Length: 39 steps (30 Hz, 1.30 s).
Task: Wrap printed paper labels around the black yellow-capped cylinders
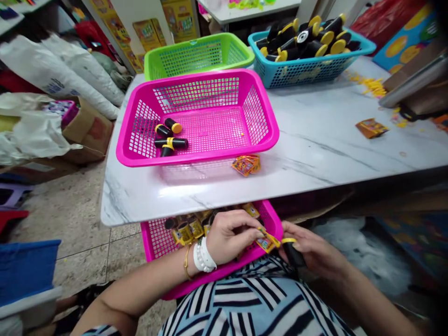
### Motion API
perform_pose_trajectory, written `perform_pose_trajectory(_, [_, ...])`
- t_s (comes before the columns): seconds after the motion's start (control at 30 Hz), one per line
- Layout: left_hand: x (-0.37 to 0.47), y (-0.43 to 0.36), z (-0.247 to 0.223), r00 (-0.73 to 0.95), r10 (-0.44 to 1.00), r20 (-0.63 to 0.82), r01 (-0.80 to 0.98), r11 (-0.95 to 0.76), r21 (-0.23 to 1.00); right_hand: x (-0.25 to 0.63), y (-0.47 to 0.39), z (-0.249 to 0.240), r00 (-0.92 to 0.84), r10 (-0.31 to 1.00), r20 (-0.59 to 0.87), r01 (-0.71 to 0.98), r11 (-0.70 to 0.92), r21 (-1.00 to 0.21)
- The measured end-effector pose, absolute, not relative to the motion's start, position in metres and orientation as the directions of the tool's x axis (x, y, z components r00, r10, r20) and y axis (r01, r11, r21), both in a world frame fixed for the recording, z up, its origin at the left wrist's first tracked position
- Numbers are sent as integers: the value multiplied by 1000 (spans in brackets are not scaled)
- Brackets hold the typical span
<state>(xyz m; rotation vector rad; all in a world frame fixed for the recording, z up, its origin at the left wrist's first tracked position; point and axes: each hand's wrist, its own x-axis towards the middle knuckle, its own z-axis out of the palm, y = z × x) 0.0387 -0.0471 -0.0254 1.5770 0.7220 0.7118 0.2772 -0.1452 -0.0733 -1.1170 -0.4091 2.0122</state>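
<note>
My left hand (229, 235) pinches a small yellow-orange printed wrapper (266, 242) between thumb and fingers, above the right side of a pink basket at my lap. My right hand (315, 249) is closed round a black cylinder with a yellow rim (293, 252), its rim end close to the wrapper. The lap basket (154, 242) sits partly under the table edge. In it lie several dark cylinders with yellow printed wrappers (189, 229), some hidden by my left arm.
On the marble-patterned table (315, 135), a pink basket (198, 161) holds several black-and-yellow cylinders (171, 142). Behind it stand a green basket (196, 56) and a blue basket (301, 74) heaped with cylinders. Orange wrappers (246, 164) lie near the front edge; another packet (371, 127) lies right.
</note>
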Motion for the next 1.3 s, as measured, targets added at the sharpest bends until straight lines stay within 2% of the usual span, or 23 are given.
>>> perform_pose_trajectory(0.17, [60, -61, -23, 601, 797, 58, -29, -51, 998, 300, -171, -90, -169, 725, -668, -381, -673, -634])
perform_pose_trajectory(0.3, [56, -61, -21, 482, 876, 21, 48, -50, 998, 316, -180, -88, -92, 709, -700, -116, -705, -699])
perform_pose_trajectory(0.4, [44, -59, -12, 436, 900, -20, 79, -17, 997, 328, -178, -69, -1, 763, -646, 52, -645, -762])
perform_pose_trajectory(0.57, [26, -59, 7, 341, 937, -71, 128, 28, 991, 296, -144, -29, -46, 914, -404, 4, -404, -915])
perform_pose_trajectory(0.63, [23, -59, 11, 274, 958, -85, 138, 49, 989, 268, -124, -16, -79, 935, -347, 48, -344, -938])
perform_pose_trajectory(0.83, [21, -64, 12, 52, 997, -65, 10, 64, 998, 206, -76, 1, -125, 981, -150, 132, -133, -982])
perform_pose_trajectory(1.03, [12, -68, 5, -169, 985, 41, 61, -32, 998, 198, -69, -7, -79, 997, 15, 225, 32, -974])
perform_pose_trajectory(1.1, [10, -67, 3, -204, 978, 47, 62, -35, 997, 199, -70, -8, -50, 999, 23, 241, 34, -970])
perform_pose_trajectory(1.2, [11, -68, 1, -231, 971, 68, 68, -53, 996, 200, -69, -9, -10, 998, -66, 186, -63, -980])
perform_pose_trajectory(1.3, [16, -71, 1, -210, 972, 108, 79, -93, 993, 194, -67, -11, -62, 991, -122, 172, -110, -979])
